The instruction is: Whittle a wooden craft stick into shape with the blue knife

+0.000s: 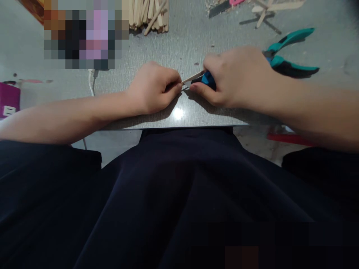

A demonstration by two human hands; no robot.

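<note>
Two bare hands meet near the centre of the frame, above the front edge of one grey tabletop (174, 48). The left hand (153, 87) is closed in a narrow pinch, thumb against fingers, on the left end of one thin wooden stick (192, 77). The stick lies just above the middle of the frame, in the short gap between the hands, slanting up to the right. The right hand (238, 76) is curled around one blue-and-black tool (208, 79), its thumb reaching toward the left hand; the tool's kind cannot be told, as the fingers hide most of it.

At the upper right lies one pair of pliers (277, 61), its two teal-and-black handles spread apart and its head partly hidden behind the right hand. Above it, at the top edge, stands one crossed piece of wooden sticks (267, 7), and to its left lies one grey blade (219, 9) with a pink part. One pile of wooden sticks (148, 15), too overlapped to count, sits at the top centre. One purple box (9, 98) is at the left edge
</note>
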